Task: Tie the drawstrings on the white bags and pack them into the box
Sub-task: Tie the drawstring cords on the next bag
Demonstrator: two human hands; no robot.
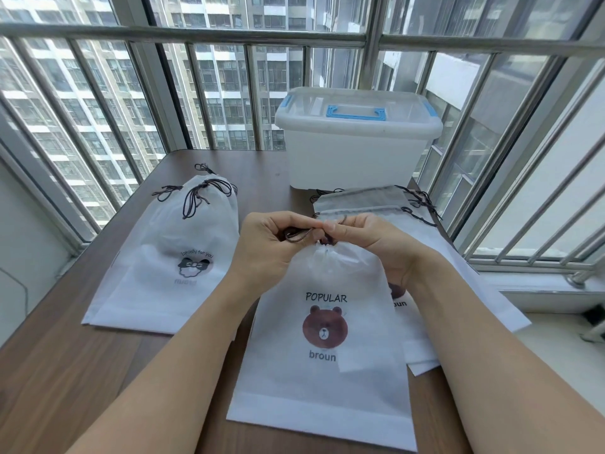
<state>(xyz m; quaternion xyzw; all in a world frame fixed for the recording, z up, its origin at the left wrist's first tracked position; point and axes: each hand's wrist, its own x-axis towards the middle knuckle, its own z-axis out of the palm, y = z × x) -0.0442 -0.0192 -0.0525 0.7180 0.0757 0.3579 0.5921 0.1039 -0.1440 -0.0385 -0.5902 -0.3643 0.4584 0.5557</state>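
At centre frame, both hands met over the gathered neck of the bear-print bag (322,365), which lay flat on the tabletop (59,371) with its mouth cinched shut. The left hand (271,244) was curled around a loop of the dark drawstring (298,236), and the right hand (370,244) pinched the cord where the thumbs touched. That looked like the knot being formed, so the thing to get right was tension: pull both ends evenly and outward, keep the puckered neck tight under the fingers, and seat the knot snug against the fabric so it wouldn't creep loose. The thin white material seemed light and slippery, so a hard yank risked dragging the whole bag.

Toward left of frame lay a stack of tied bags (170,253), cords bowed at the top. Under and behind the right wrist, a flat pile of untied bags (363,201) waited. The lidded box (357,149) with its blue handle (355,112) stood at upper centre, shut, so packing hadn't begun by my reading.
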